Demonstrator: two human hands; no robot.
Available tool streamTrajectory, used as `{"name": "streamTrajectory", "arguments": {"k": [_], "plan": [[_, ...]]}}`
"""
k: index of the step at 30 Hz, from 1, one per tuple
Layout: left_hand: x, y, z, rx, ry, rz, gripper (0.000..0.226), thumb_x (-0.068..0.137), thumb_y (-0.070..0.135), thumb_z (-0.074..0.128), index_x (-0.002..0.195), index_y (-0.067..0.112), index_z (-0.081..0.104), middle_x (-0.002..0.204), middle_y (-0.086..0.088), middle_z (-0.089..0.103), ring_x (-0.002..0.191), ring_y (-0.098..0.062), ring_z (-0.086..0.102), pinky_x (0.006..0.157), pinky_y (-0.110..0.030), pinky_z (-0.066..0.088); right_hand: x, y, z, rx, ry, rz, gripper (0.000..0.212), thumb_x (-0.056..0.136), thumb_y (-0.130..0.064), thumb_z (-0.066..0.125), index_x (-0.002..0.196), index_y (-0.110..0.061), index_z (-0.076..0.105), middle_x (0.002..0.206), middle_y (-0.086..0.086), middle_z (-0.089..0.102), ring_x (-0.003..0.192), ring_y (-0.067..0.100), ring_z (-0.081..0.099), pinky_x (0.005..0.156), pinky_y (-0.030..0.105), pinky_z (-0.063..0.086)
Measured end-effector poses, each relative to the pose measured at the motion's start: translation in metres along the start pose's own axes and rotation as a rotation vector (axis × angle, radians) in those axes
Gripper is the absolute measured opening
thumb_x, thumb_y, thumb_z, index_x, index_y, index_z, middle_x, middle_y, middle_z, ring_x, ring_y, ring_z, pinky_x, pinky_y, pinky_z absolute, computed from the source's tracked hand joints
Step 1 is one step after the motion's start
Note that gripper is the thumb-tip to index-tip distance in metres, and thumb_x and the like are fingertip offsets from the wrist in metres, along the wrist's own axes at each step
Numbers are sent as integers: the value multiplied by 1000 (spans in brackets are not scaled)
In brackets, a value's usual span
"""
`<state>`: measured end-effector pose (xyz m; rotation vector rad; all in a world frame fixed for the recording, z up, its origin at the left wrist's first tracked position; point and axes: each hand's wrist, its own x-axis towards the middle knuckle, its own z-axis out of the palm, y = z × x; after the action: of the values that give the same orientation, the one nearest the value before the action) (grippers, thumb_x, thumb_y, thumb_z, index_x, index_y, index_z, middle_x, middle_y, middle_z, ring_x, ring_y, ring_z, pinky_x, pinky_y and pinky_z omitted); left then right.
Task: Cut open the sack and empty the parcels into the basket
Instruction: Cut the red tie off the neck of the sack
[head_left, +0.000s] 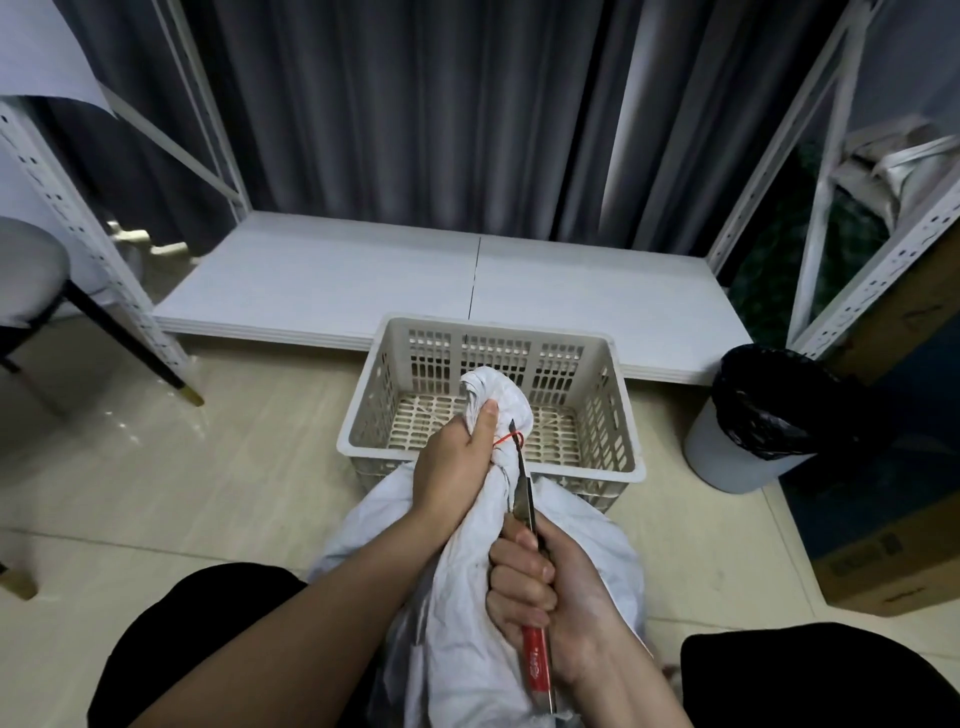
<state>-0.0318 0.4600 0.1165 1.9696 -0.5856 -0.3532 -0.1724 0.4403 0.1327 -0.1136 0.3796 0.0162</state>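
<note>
A white sack (467, 597) stands on the floor between my knees, its bunched neck tied with a thin red string (503, 440). My left hand (457, 467) grips the neck just below the loose top, thumb up against the cloth. My right hand (545, 587) holds a red-handled utility knife (535, 660), blade extended up, its tip touching the red string. Just beyond the sack sits a beige slatted plastic basket (363, 405) with nothing visible inside. The parcels are hidden in the sack.
A grey bin lined with a black bag (748, 431) stands right of the basket. A large cardboard box (883, 519) is at the far right. White shelf uprights (78, 218) flank a low white board (322, 280); a stool (31, 275) stands at left.
</note>
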Motion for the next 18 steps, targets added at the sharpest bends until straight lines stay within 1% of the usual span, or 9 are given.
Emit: {"name": "streamTrajectory", "arguments": {"k": [1,3,4,6,10,15,18], "plan": [[1,-1,-1,-18,-26,-16,55,97,49,35,66,11,59,57,-3,56,64,-21,59,64,-33,43,-1,1,-1,-5,-3,5,38,92,-28,41,58,-12,44,38,-1,34,27,8,18,28,14,23],[4,-1,-3,-36,-45,-35,55,97,48,37,52,17,44,48,2,42,52,-18,47,58,-31,35,-3,4,0,-34,20,-5,44,97,-32,39,58,-12,42,38,-2,33,23,7,25,27,12,23],[5,0,-4,-33,-46,-40,56,97,48,37,49,19,37,45,3,35,48,-16,41,56,-30,31,-5,5,1,-52,44,-14,47,99,-35,38,57,-13,41,37,-3,31,22,7,28,27,12,22],[6,2,-5,-25,-51,-47,57,97,48,37,48,20,31,44,5,30,45,-15,35,54,-29,26,-6,5,1,-78,86,-31,50,101,-37,34,56,-15,39,36,-4,28,21,6,27,26,10,20],[3,5,-3,-34,-65,-53,58,98,46,37,47,20,33,42,6,32,45,-13,37,52,-29,26,-4,3,1,-90,108,-59,49,100,-34,33,55,-15,39,36,-5,27,21,5,26,26,9,18],[-1,6,-1,-38,-37,-43,54,98,47,35,50,22,38,45,6,37,49,-12,42,53,-28,28,4,0,4,-55,56,-61,38,91,-28,49,57,-14,39,37,-3,30,21,7,29,27,12,18],[2,5,-1,-34,-47,-34,54,99,45,35,50,22,41,46,5,40,51,-13,44,55,-28,30,4,-1,8,-45,34,-52,32,84,-26,51,57,-14,40,36,-3,29,22,7,22,26,13,19]]}}
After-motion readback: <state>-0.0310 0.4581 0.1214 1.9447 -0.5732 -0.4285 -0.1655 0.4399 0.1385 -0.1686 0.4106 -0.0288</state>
